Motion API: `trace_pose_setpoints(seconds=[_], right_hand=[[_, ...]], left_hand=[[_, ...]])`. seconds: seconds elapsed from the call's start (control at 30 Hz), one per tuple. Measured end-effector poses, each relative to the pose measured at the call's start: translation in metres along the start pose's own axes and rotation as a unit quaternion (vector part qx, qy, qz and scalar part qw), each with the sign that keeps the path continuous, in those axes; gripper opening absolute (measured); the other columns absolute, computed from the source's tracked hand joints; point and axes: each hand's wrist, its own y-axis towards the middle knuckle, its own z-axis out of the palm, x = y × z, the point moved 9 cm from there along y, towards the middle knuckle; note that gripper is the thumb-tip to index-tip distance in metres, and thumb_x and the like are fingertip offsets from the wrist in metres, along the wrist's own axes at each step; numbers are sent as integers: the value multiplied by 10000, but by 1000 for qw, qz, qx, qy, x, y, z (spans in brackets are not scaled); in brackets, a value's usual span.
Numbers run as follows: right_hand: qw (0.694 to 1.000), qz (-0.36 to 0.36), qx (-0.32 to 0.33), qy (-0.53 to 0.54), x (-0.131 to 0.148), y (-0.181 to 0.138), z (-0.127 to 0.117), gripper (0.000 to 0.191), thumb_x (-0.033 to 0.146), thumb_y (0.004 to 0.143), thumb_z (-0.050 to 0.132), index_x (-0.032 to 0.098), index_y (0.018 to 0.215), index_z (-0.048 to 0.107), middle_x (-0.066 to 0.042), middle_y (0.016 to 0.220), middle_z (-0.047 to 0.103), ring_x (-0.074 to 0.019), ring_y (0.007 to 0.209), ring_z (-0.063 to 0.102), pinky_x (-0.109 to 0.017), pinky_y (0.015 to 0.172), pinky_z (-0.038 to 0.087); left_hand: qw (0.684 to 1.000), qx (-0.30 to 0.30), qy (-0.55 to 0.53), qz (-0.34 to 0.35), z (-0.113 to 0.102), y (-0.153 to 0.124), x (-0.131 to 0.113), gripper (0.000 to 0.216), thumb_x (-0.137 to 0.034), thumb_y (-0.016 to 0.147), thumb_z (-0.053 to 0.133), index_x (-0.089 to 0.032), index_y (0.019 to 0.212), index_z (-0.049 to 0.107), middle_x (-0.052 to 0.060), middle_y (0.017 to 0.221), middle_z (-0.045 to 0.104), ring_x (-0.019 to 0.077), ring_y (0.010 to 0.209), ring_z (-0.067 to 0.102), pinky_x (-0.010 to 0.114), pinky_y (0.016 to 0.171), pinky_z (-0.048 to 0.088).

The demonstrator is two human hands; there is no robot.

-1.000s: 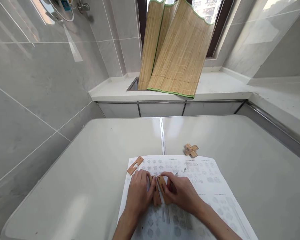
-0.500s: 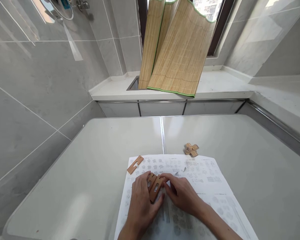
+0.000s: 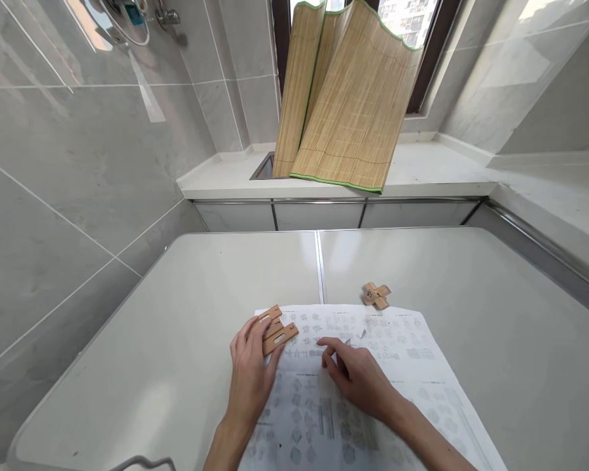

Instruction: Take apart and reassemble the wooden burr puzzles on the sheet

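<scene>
My left hand (image 3: 250, 366) is closed around flat wooden puzzle pieces with slots (image 3: 281, 338) at the upper left of a printed paper sheet (image 3: 314, 386). The pieces lie side by side, with small dark marks at their ends, and my fingers cover their left parts. Another notched wooden piece (image 3: 273, 313) is just beyond them, close to my fingertips. Over the middle of the sheet, my right hand (image 3: 356, 373) holds nothing; its index finger points left and the other fingers are bent. A cross-shaped wooden assembly (image 3: 375, 296) sits at the sheet's far edge.
The sheet lies on a pale folding table (image 3: 147, 340) with a centre seam. Behind stand a white counter (image 3: 432, 163) and a bamboo mat (image 3: 353, 111) leaning by the window. A grey cable (image 3: 144, 462) shows at the near left edge.
My left hand has carried the slotted pieces left and away from me, beside the lone piece. My right hand has let go of them and stays near its former spot.
</scene>
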Motion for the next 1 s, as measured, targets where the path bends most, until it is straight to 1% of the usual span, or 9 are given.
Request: trace_pose_setpoints(seconds=[0.17,0.27,0.3,0.37,0.47,0.57,0.7,0.8,1.0], right_hand=[[1000,1,1,-1,0,0,0,287,237,1041,388,224,1266,565,0,767,720,-142,514,589,-263,561,449],[1000,0,4,2,0,1,1,279,244,1047,389,226,1265,562,-6,811,734,-145,535,602,-265,562,446],[1000,1,5,5,0,1,1,276,245,1047,390,227,1260,564,-8,823,737,-146,543,606,-266,563,446],[1000,7,6,10,-1,1,1,264,244,1044,395,234,1234,578,-2,810,733,-146,543,602,-267,561,442],[999,31,2,34,-6,2,0,243,244,1029,417,245,1179,608,4,788,724,-147,546,592,-268,566,445],[995,62,-16,74,-13,2,-3,232,266,1016,437,248,1151,625,-5,808,726,-143,544,570,-267,562,447],[978,125,-69,149,-27,3,-15,238,378,1027,451,234,1121,617,-10,776,710,-133,498,490,-266,527,440],[946,184,-131,232,-41,0,-27,305,481,1014,497,226,1159,578,-22,795,704,-123,466,458,-259,468,423],[898,216,-234,303,-61,-4,-56,535,508,974,582,257,1421,426,-51,994,716,-95,451,458,-259,448,465]], left_hand=[[999,-12,-45,18,-10,-5,-9,335,-328,987,595,-257,1311,549,110,1284,662,300,1259,589,504,1055,489],[993,40,-107,-20,-4,-15,-16,234,-338,1007,542,-248,1221,570,59,1033,690,213,879,682,360,800,576],[987,71,-135,-41,2,-19,-19,211,-349,1011,528,-246,1191,571,31,939,678,176,725,649,307,681,560],[968,142,-192,-80,14,-28,-28,201,-365,1016,517,-246,1170,570,-8,824,654,138,596,580,248,568,501],[943,219,-231,-100,27,-39,-44,185,-382,1017,519,-239,1089,611,-21,736,639,133,584,555,226,539,441],[933,249,-239,-103,35,-46,-52,218,-394,1024,499,-233,1017,647,-12,708,640,137,586,543,232,541,412],[935,250,-229,-99,42,-52,-53,242,-397,1016,500,-229,980,670,-6,690,639,137,567,527,237,538,392],[938,244,-226,-95,43,-53,-52,235,-389,1010,505,-232,973,675,-10,673,631,136,555,522,238,538,391],[936,241,-235,-104,42,-53,-50,236,-387,1008,502,-232,963,674,-14,669,620,135,552,510,235,534,395]])
